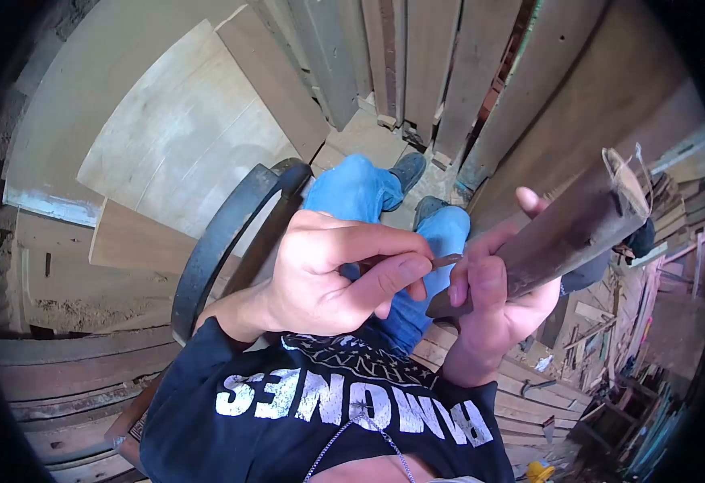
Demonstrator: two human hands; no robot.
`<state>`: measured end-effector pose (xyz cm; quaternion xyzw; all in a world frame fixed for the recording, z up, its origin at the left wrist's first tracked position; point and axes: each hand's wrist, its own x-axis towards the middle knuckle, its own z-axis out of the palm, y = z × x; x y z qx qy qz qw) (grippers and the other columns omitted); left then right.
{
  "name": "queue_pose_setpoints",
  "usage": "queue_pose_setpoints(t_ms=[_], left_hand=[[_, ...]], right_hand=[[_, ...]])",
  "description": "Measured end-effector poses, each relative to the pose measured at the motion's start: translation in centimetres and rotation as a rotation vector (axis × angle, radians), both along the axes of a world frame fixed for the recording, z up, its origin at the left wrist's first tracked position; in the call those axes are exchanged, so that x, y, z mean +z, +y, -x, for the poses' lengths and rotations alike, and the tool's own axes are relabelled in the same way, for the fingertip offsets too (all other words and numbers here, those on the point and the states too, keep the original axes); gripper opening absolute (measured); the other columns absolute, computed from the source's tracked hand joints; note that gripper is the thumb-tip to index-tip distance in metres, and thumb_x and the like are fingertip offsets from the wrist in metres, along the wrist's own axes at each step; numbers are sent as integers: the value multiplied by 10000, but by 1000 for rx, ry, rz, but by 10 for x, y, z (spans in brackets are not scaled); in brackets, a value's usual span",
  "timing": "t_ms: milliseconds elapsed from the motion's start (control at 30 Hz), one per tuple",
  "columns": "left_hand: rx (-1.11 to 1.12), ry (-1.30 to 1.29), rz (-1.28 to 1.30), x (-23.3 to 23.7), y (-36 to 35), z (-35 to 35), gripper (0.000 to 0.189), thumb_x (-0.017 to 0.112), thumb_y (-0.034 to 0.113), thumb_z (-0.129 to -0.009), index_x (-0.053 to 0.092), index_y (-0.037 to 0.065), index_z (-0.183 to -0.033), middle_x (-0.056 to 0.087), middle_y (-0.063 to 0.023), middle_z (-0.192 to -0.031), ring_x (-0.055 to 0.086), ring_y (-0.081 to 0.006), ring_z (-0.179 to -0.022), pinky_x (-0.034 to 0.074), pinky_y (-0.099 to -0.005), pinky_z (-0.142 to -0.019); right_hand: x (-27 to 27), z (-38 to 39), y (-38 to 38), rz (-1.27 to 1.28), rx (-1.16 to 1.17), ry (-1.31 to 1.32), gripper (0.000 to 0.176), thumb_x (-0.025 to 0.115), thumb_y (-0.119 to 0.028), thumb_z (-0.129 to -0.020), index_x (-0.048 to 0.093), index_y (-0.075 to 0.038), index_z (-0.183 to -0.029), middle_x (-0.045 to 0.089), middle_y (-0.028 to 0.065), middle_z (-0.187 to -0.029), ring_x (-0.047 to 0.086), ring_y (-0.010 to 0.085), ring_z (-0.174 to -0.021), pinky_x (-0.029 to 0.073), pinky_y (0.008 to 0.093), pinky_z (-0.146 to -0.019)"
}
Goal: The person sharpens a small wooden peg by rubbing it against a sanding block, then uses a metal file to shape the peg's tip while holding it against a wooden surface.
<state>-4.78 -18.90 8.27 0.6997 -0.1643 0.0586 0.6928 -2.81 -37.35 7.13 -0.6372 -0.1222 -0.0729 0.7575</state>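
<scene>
My left hand (328,270) is closed in a pinch, thumb against the fingers, on a thin, small brown pointed piece (449,260). Its tip pokes out toward my other hand; what kind of thing it is I cannot make out. My right hand (501,294) is wrapped round a long dark-brown rounded piece (570,233), which slants up to the right. The far end of that piece is pale and rough, with loose strands. The two hands are close together above my knees, and the pointed tip is close to my right fingers.
A dark curved armrest (227,237) is beside my left forearm. Large pale boards (187,129) lean at the left, and tall planks (481,72) stand ahead of my shoes (408,171). Scrap wood (594,330) is heaped at the right, near a yellow object (539,471).
</scene>
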Motion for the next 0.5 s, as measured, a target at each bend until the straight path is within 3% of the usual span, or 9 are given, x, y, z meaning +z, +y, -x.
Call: queue_pose_setpoints(t_ms=[133,300,500], left_hand=[[-58,33,70,7,-11,9,145,584,-20,-950,685,-117,-913,715,-186,-738,681,-162,-532,526,-242,-443],[-123,44,65,14,-18,15,151,555,-3,-977,649,-114,-936,708,-203,-775,675,-164,-524,508,-237,-417],[-187,117,89,23,-25,19,206,542,71,-1015,638,-96,-941,696,-162,-700,621,-119,-463,478,-217,-406]], right_hand=[[14,6,-6,-134,11,28,613,738,-19,-813,461,91,-1349,605,27,-723,538,71,-654,417,200,-650],[9,10,-15,-106,24,-60,579,717,19,-822,465,97,-1338,614,31,-740,550,67,-658,421,195,-641],[10,17,-21,-155,80,-28,574,704,38,-825,448,111,-1335,613,37,-759,560,71,-678,435,198,-663]])
